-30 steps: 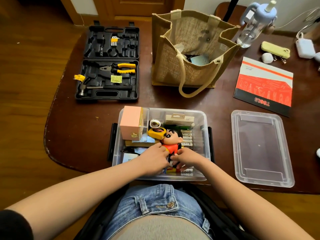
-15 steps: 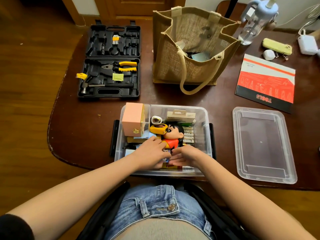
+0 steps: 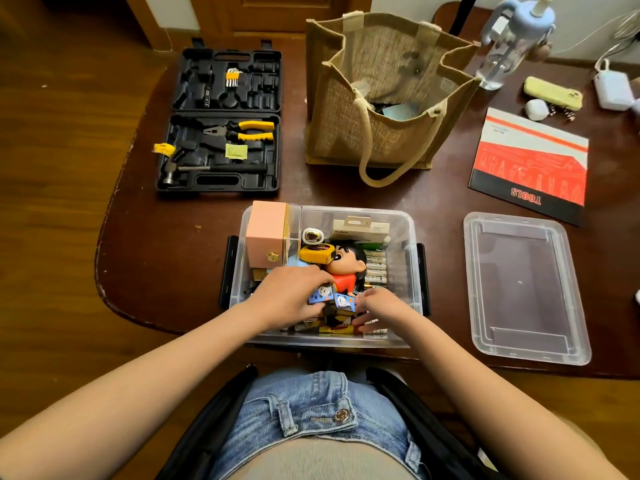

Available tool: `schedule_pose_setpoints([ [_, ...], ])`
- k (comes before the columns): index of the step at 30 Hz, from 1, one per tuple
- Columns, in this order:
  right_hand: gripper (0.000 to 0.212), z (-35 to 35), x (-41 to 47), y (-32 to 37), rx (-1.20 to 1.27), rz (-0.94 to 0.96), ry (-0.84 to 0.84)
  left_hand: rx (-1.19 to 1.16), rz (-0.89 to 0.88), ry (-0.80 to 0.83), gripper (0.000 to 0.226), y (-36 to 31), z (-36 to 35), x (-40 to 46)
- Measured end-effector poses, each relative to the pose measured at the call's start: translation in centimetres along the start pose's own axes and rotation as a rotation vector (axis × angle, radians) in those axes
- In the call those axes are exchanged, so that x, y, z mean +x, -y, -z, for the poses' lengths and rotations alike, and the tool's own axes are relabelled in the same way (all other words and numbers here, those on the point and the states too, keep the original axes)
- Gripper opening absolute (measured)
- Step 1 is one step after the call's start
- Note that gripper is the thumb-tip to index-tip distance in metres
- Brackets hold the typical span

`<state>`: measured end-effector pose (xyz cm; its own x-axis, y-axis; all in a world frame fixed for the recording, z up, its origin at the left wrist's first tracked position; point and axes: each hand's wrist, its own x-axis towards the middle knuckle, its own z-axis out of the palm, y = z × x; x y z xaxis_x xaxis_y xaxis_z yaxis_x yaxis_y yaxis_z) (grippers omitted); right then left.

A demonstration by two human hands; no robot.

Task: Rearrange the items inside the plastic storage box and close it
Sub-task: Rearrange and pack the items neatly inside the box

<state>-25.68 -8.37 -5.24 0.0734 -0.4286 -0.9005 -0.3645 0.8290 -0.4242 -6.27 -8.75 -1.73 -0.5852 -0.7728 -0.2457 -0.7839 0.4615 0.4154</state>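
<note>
Seated at the table (image 3: pixel 433 188), leaning over the clear plastic storage box (image 3: pixel 403 233) at the near edge. Still mid-sort, by the look of it: box open, contents heaped.

Both hands down in the near half of the box. Left hand (image 3: pixel 289 299) curled, fingers bent over the left end of a small blue patterned packet (image 3: pixel 341 301); right hand (image 3: pixel 379 311) curled likewise at the packet's right end, fingertips tucked below among the yellow and dark packets along the near wall. Probably a 2-handed pinch on that packet, though the actual contact sits under the knuckles and cannot be made out for certain.

Packet's long axis running left to right, across the box, spanning the gap between the 2 hands. Just beyond it, touching or nearly so: a cartoon figure (image 3: pixel 346 268) in a red shirt, lying with head toward the far side. Far-left corner filled by a pink box (image 3: pixel 265 233) standing taller than the rim. A yellow tape measure (image 3: pixel 317 254) beside the figure's head, a row of batteries (image 3: pixel 375 270) to its right, a white carton (image 3: pixel 360 228) against the far wall.

Lid (image 3: pixel 526 289) flat on the table, well apart to the right of the box, long axis near to far, matching the box turned a quarter. Nearer the right hand by a wide margin, so likely that hand's reach once the packet settles. Pink box above the rim looks like the obstacle to closing.
</note>
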Motion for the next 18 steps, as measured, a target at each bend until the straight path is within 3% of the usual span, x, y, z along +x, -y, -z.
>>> schedule_pose_setpoints([
  [3,0.025,0.2,-0.1,0.0,-0.054,0.027,0.023,-0.265,0.068,-0.132,0.041,0.2,2.0,-1.1],
  [7,0.027,0.1,0.0,0.0,0.115,0.039,0.075,-0.596,0.184,-0.343,0.038,0.1,4.2,-1.0],
  [10,0.019,0.3,0.0,0.3,0.163,0.067,0.079,-0.626,0.221,-0.527,0.034,-0.1,5.2,-0.7],
  [15,0.022,1.2,-0.1,1.0,-0.379,0.115,-0.038,-0.536,0.303,-0.732,0.046,0.9,6.2,-0.2],
  [18,0.027,0.9,-0.5,1.5,-0.641,0.138,0.137,-0.576,0.358,-0.711,0.040,1.9,6.1,0.3],
])
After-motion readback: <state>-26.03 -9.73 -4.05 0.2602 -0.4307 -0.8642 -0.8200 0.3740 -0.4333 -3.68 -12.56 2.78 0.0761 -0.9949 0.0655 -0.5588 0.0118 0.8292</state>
